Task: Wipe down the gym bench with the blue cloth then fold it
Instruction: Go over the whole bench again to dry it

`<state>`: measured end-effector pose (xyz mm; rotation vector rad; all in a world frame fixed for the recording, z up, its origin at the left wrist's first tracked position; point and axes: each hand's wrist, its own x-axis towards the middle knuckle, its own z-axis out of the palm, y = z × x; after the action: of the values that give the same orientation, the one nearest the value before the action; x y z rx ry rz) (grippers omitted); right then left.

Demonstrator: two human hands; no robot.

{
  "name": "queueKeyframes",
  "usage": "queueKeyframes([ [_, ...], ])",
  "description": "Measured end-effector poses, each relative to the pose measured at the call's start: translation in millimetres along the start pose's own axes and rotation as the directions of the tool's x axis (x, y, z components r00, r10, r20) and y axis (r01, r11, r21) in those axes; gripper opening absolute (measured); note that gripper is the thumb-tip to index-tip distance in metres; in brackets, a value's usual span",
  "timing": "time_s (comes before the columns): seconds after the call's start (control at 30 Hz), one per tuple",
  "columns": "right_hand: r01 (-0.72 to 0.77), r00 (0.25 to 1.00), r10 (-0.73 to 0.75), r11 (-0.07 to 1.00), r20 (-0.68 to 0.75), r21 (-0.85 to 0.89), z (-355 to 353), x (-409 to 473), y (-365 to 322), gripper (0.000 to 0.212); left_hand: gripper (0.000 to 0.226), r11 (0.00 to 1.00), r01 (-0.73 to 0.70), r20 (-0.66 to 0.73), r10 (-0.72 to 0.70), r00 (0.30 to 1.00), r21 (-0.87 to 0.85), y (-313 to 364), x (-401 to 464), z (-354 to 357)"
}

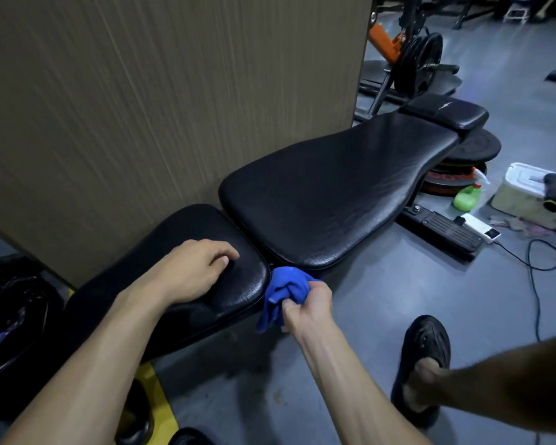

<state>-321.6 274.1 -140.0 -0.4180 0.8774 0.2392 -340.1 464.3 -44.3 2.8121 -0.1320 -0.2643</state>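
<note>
The black padded gym bench (328, 194) runs from the near left to the far right, with a small seat pad (187, 226) and a long back pad. My left hand (193, 268) rests on the seat pad with its fingers loosely curled, holding nothing. My right hand (305, 303) grips the bunched blue cloth (283, 293) at the seat pad's right edge, by the gap between the two pads. Part of the cloth hangs below my fingers.
A brown wall panel (142, 91) stands right behind the bench. Weight plates (418, 62), a green spray bottle (466, 197), a white box (520, 191) and a power strip with cable (482, 228) lie on the grey floor at right. A black-shoed foot (424, 354) stands near right. A black bag (10, 316) sits at left.
</note>
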Motion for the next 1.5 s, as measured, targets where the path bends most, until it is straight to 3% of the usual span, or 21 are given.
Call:
queueKeyframes([
  [0.13, -0.107, 0.994, 0.109, 0.993, 0.029, -0.053, -12, 17, -18, 0.029, 0.029, 1.0, 0.001, -0.014, -0.001, 1.0, -0.006, 7, 5, 0],
  [0.27, -0.068, 0.992, 0.08, 0.989, 0.092, -0.133, -22, -1, -48, 0.024, 0.028, 0.999, -0.034, -0.043, 0.033, 0.999, -0.023, 22, 6, 2],
  [0.4, 0.192, 0.965, -0.119, 0.928, 0.234, -0.32, -41, -49, -76, 0.023, 0.022, 0.973, -0.091, -0.046, 0.084, 0.995, -0.212, 40, 8, 7],
  [0.5, 0.41, 0.896, -0.239, 0.768, 0.373, -0.492, -47, -75, -96, 0.019, 0.017, 0.846, -0.153, 0.048, 0.205, 0.978, -0.511, 65, 10, 15],
  [0.57, 0.546, 0.823, -0.267, 0.618, 0.502, -0.566, -45, -86, -112, 0.026, 0.027, 0.748, -0.138, 0.119, 0.28, 0.953, -0.649, 86, 10, 22],
  [0.73, 0.829, 0.557, -0.215, 0.199, 0.802, -0.522, -37, -116, -151, 0.037, 0.04, 0.56, -0.138, 0.095, 0.367, 0.925, -0.817, 134, 12, 37],
  [0.87, 0.9, 0.397, -0.2, -0.104, 0.896, -0.423, -26, -127, -179, 0.05, 0.034, 0.581, -0.248, -0.058, 0.326, 0.944, -0.775, 169, 15, 45],
  [1.0, 0.871, 0.36, -0.142, -0.303, 0.922, -0.387, -14, -136, -203, 0.047, 0.038, 0.557, -0.227, -0.084, 0.271, 0.959, -0.799, 191, 19, 50],
  [1.13, 0.855, 0.387, -0.074, -0.345, 0.919, -0.388, -4, -134, -229, 0.044, 0.049, 0.408, -0.087, 0.03, 0.272, 0.962, -0.909, 211, 21, 47],
  [1.17, 0.866, 0.412, -0.081, -0.277, 0.908, -0.417, -5, -132, -235, 0.042, 0.045, 0.368, -0.051, 0.055, 0.272, 0.961, -0.928, 216, 19, 45],
  [1.27, 0.826, 0.563, -0.144, 0.086, 0.814, -0.556, -19, -121, -242, 0.044, 0.041, 0.25, 0.052, 0.118, 0.258, 0.959, -0.967, 226, 14, 45],
  [1.33, 0.728, 0.685, -0.232, 0.191, 0.69, -0.659, -40, -114, -238, 0.039, 0.046, 0.136, 0.125, 0.155, 0.236, 0.959, -0.983, 229, 11, 46],
  [1.4, 0.568, 0.802, -0.301, 0.121, 0.515, -0.814, -65, -112, -234, 0.039, 0.045, 0.061, 0.173, 0.182, 0.185, 0.966, -0.983, 230, 9, 44],
  [1.47, 0.416, 0.887, -0.248, 0.068, 0.389, -0.907, -88, -111, -232, 0.058, 0.042, 0.023, 0.209, 0.21, 0.172, 0.962, -0.978, 229, 7, 41],
  [1.5, 0.392, 0.909, -0.193, 0.095, 0.37, -0.915, -95, -112, -231, 0.061, 0.045, 0.017, 0.235, 0.234, 0.181, 0.955, -0.972, 229, 5, 39],
])
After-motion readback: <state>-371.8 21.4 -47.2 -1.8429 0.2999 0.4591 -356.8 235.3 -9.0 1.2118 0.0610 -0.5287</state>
